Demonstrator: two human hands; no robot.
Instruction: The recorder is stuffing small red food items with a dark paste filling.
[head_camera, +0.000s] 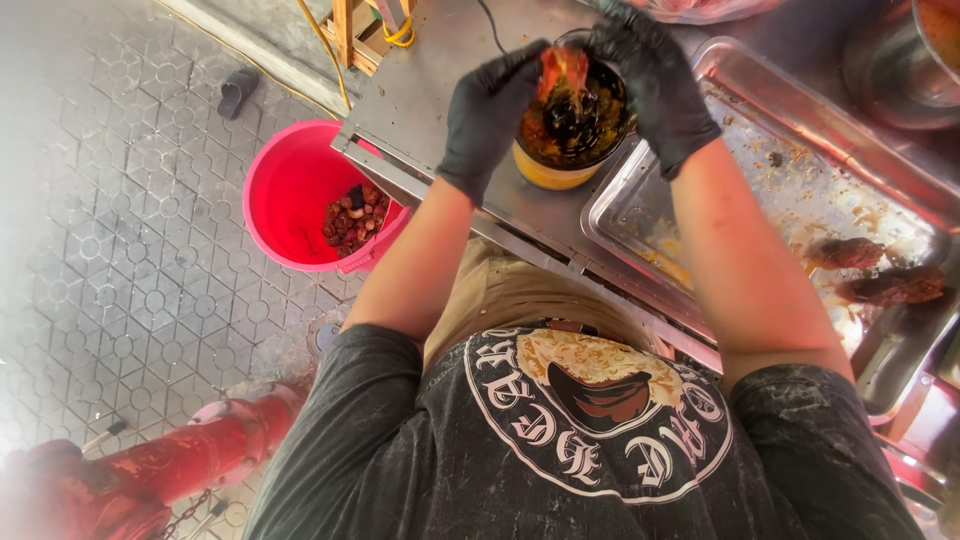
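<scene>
Step in hand: a reddish, sauce-coated piece of meat (563, 68) is held over the round yellow tub of dark sauce (568, 135); it appears to be in the middle of being dipped or stuffed.
Left hand: the black-gloved left hand (492, 112) is wrapped round the near side of the tub and reaches the lower edge of the meat; its fingers are clenched on them.
Right hand: the black-gloved right hand (652, 82) is curled over the tub's far rim, fingertips pinching the top of the meat.
Place of the meat: above the tub's mouth, at the edge of the grey steel worktop (440, 80), just left of the shallow steel tray (760, 170).
Next move, as judged: a steady pinch and a slow movement over the tub would be called for, since the sauce looks runny and the gloves slick.
Count, gloved hands: two.
Count, tubs: one.
Count, trays: one, greasy, with crumbs.
Count, cooked brown pieces on tray (880, 272): two, near its right end.
Count, pink plastic buckets (290, 195): one, on the paved floor, with a heap of reddish scraps at the bottom; too many to be counted.
</scene>
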